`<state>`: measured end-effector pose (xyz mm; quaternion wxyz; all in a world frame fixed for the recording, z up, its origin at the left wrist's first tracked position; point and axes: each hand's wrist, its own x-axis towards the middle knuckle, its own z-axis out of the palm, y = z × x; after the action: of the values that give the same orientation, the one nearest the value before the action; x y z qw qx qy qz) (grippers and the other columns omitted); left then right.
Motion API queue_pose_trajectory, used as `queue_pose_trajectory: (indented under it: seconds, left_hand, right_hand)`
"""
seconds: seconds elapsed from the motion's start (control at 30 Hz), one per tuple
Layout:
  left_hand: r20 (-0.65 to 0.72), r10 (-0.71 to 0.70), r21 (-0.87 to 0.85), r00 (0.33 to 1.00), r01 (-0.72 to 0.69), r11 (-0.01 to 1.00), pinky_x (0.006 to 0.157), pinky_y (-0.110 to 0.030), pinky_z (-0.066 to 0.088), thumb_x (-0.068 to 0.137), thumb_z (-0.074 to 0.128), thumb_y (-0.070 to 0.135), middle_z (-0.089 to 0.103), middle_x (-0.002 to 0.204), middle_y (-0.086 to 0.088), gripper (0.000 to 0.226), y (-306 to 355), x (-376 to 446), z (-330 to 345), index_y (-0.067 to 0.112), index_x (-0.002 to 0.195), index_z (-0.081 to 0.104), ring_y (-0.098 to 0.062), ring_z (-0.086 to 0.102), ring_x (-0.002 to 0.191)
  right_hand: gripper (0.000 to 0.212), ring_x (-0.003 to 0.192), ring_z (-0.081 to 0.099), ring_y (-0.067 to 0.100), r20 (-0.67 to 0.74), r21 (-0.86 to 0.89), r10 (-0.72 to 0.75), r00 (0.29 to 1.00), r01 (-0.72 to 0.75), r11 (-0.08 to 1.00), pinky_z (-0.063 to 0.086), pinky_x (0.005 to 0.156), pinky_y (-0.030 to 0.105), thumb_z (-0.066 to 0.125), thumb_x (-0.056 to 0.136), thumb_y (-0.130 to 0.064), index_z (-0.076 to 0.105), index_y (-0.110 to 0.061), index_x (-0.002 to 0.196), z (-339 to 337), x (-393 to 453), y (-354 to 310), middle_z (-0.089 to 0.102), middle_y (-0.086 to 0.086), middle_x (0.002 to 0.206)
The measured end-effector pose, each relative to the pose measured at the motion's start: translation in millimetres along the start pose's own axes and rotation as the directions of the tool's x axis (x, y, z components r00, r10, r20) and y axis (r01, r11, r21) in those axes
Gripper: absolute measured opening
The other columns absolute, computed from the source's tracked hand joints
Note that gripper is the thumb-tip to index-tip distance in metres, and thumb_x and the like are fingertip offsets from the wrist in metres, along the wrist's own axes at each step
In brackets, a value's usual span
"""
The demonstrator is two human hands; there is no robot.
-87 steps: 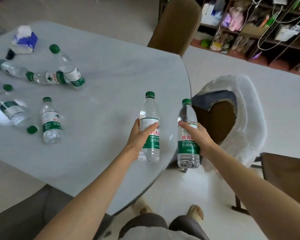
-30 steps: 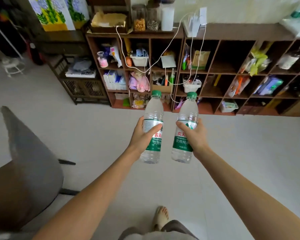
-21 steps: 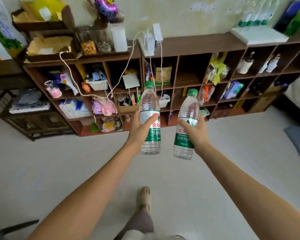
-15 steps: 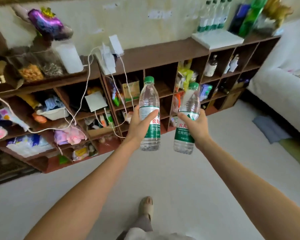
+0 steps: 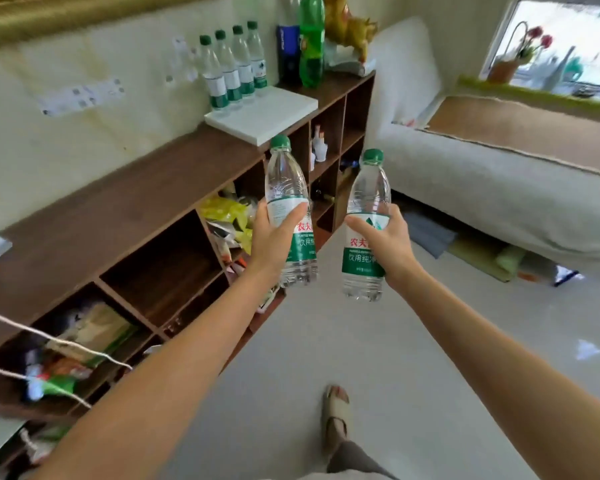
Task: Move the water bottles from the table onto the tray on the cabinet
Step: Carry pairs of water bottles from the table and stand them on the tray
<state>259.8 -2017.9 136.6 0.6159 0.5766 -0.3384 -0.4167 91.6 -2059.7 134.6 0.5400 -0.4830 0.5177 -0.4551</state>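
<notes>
My left hand (image 5: 274, 242) grips a clear water bottle (image 5: 286, 181) with a green cap and green label, held upright in the air. Beside it my right hand (image 5: 387, 242) grips a second such bottle (image 5: 366, 261), also upright. Both are over the floor, in front of the brown cabinet (image 5: 118, 209). Farther along the cabinet top lies the white tray (image 5: 274, 114). Several water bottles (image 5: 232, 67) stand in a row at its back edge by the wall.
A blue bottle and a tall green soda bottle (image 5: 311, 39) stand right of the tray. The cabinet's open cubbies hold bags and packets. White cables (image 5: 49, 341) hang at lower left. A white bed (image 5: 499, 174) fills the right. My sandalled foot (image 5: 336, 410) is on the pale floor.
I turned from the table with a bottle in each hand and walked along the cabinet. The tray and its bottles have come much nearer. My grip on both bottles is unchanged.
</notes>
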Motion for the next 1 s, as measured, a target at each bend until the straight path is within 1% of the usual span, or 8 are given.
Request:
queue_pose_trajectory:
  seconds: [0.17, 0.27, 0.33, 0.43, 0.57, 0.67, 0.8, 1.0]
  left_hand:
    - [0.011, 0.008, 0.034, 1.000, -0.009, 0.999, 0.082, -0.044, 0.058, 0.084, 0.071, 0.029, 0.067, 0.106, -0.009, 0.036, 12.0, 119.3, 43.9, 0.023, 0.114, 0.052, -0.030, 0.068, 0.096]
    - [-0.006, 0.039, 0.048, 0.999, -0.039, 0.998, 0.083, -0.044, 0.058, 0.076, 0.074, 0.038, 0.062, 0.115, -0.012, 0.041, 18.1, 186.5, 61.2, 0.030, 0.111, 0.053, -0.029, 0.067, 0.100]
    - [-0.027, 0.043, 0.051, 0.999, -0.042, 0.998, 0.083, -0.042, 0.058, 0.071, 0.074, 0.044, 0.059, 0.121, -0.011, 0.045, 20.5, 226.1, 69.6, 0.037, 0.109, 0.052, -0.026, 0.067, 0.101]
    - [-0.071, 0.085, 0.055, 0.994, -0.081, 0.995, 0.083, -0.036, 0.057, 0.079, 0.072, 0.036, 0.065, 0.111, -0.003, 0.045, 19.8, 286.4, 81.3, 0.028, 0.118, 0.051, -0.018, 0.068, 0.097]
    - [-0.108, 0.162, 0.051, 0.981, -0.158, 0.986, 0.077, -0.018, 0.051, 0.087, 0.069, 0.027, 0.064, 0.107, 0.014, 0.039, 19.3, 371.5, 91.0, 0.036, 0.117, 0.047, 0.001, 0.065, 0.094]
    - [-0.143, 0.189, 0.032, 0.971, -0.187, 0.982, 0.084, -0.024, 0.053, 0.080, 0.070, 0.035, 0.063, 0.118, 0.003, 0.051, 27.6, 436.7, 91.6, 0.031, 0.125, 0.046, -0.009, 0.064, 0.105]
    - [-0.190, 0.219, 0.044, 0.957, -0.214, 0.976, 0.085, -0.021, 0.051, 0.083, 0.069, 0.035, 0.060, 0.118, 0.016, 0.043, 38.3, 510.2, 85.5, 0.050, 0.113, 0.044, -0.005, 0.062, 0.108]
    - [-0.314, 0.262, 0.170, 0.913, -0.217, 0.961, 0.077, -0.008, 0.048, 0.086, 0.069, 0.018, 0.060, 0.113, 0.018, 0.049, 36.6, 585.5, 75.3, 0.034, 0.125, 0.043, 0.009, 0.061, 0.098]
  right_hand:
    - [0.047, 0.079, 0.071, 0.017, 0.012, 0.020, 0.012, 1.000, -0.012, 1.000, 0.057, 0.062, 0.028, 0.077, 0.076, -0.021, 0.049, -0.018, 0.113, 1.4, 125.5, -27.9, 0.068, 0.007, 0.100]
    - [0.044, 0.084, 0.070, 0.018, 0.046, -0.034, -0.015, 0.999, 0.017, 0.999, 0.057, 0.070, 0.031, 0.077, 0.076, -0.022, 0.048, -0.021, 0.109, 10.6, 197.6, -46.0, 0.067, 0.004, 0.099]
    - [0.043, 0.086, 0.070, 0.019, 0.060, -0.056, -0.016, 0.998, 0.020, 0.998, 0.058, 0.077, 0.035, 0.077, 0.076, -0.023, 0.048, -0.024, 0.107, 19.0, 239.2, -54.0, 0.067, 0.002, 0.099]
    - [0.042, 0.089, 0.070, 0.021, 0.105, -0.060, -0.014, 0.994, 0.021, 0.998, 0.058, 0.080, 0.038, 0.077, 0.076, -0.023, 0.049, -0.024, 0.107, 33.4, 303.3, -57.5, 0.067, 0.004, 0.100]
    - [0.047, 0.088, 0.069, 0.018, 0.163, -0.111, -0.030, 0.986, 0.048, 0.993, 0.056, 0.072, 0.029, 0.078, 0.076, -0.023, 0.047, -0.021, 0.113, 60.3, 389.2, -62.9, 0.067, 0.001, 0.099]
    - [0.051, 0.088, 0.069, 0.018, 0.177, -0.089, -0.011, 0.984, 0.027, 0.996, 0.057, 0.072, 0.031, 0.078, 0.076, -0.026, 0.046, -0.021, 0.116, 86.2, 455.1, -74.6, 0.067, 0.003, 0.102]
    - [0.052, 0.089, 0.071, 0.020, 0.222, -0.076, -0.002, 0.975, 0.020, 0.997, 0.059, 0.080, 0.040, 0.078, 0.075, -0.034, 0.048, -0.023, 0.116, 116.7, 532.4, -92.3, 0.068, 0.005, 0.105]
    - [0.043, 0.095, 0.068, 0.020, 0.360, -0.081, -0.083, 0.929, 0.120, 0.989, 0.058, 0.076, 0.030, 0.073, 0.082, -0.028, 0.043, -0.023, 0.113, 158.2, 621.4, -111.5, 0.065, 0.006, 0.107]
